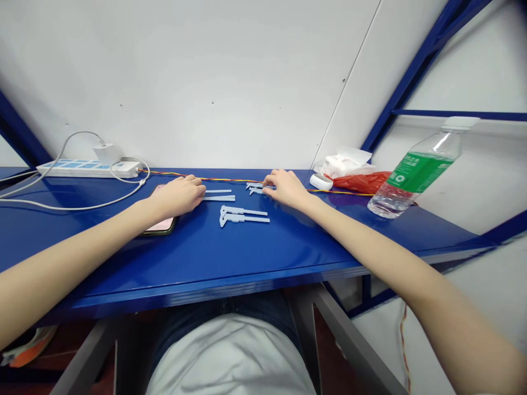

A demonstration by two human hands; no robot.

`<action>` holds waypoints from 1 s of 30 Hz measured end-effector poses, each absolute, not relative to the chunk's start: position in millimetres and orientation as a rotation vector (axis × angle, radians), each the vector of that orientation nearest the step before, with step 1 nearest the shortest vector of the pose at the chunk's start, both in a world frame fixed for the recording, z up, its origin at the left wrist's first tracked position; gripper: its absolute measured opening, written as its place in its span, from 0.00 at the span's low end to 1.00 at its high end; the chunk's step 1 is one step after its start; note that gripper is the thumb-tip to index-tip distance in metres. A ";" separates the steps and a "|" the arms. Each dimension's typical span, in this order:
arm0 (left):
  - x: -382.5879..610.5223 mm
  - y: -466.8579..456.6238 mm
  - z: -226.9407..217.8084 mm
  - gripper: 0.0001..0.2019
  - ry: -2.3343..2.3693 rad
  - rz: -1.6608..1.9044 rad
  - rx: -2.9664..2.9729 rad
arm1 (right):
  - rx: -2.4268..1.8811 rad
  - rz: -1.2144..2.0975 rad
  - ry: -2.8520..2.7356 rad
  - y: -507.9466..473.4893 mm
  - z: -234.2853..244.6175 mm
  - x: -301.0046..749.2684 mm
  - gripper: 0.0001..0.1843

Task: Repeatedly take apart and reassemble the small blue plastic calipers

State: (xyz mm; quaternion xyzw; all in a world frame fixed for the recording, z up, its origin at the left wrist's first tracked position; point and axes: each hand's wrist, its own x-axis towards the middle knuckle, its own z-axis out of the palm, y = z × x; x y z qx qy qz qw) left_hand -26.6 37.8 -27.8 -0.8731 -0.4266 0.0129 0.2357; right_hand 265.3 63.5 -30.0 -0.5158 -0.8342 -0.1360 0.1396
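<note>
My left hand (183,195) is curled over the hidden ends of a pair of white plastic calipers (219,198), whose thin bars stick out to its right. Beneath that wrist lies a phone (163,226) with a lit pinkish screen, partly covered. My right hand (287,189) has bent fingers closed at another pair of pale calipers (254,188); their jaws show to the left of the fingertips, and the bars run under the hand. Between my hands and nearer to me, two more white calipers (242,218) lie side by side, jaws to the left.
On the blue table (230,252), a power strip (88,168) with a plugged charger and a white cable (102,207) occupies the left. Tissues (343,163), a red plastic bag (362,182), a white oval device (321,182) and a water bottle (415,170) stand at the right. Twisted wires run along the back.
</note>
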 end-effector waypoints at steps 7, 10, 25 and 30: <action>-29.9 44.0 -26.6 0.12 -1.094 0.052 -2.435 | -1.492 -0.456 -2.540 60.7 -32.0 256.7 0.13; -31.4 44.5 -24.3 0.12 -1.049 0.067 -2.447 | -1.450 -0.418 -2.578 60.5 -30.6 256.7 0.13; -25.5 25.3 -16.7 0.13 -0.914 -0.083 -2.253 | -1.021 -0.504 -2.583 42.2 -23.0 250.0 0.06; -24.9 23.6 -16.5 0.13 -0.897 -0.104 -2.260 | -1.021 -0.591 -2.549 40.4 -23.6 248.4 0.07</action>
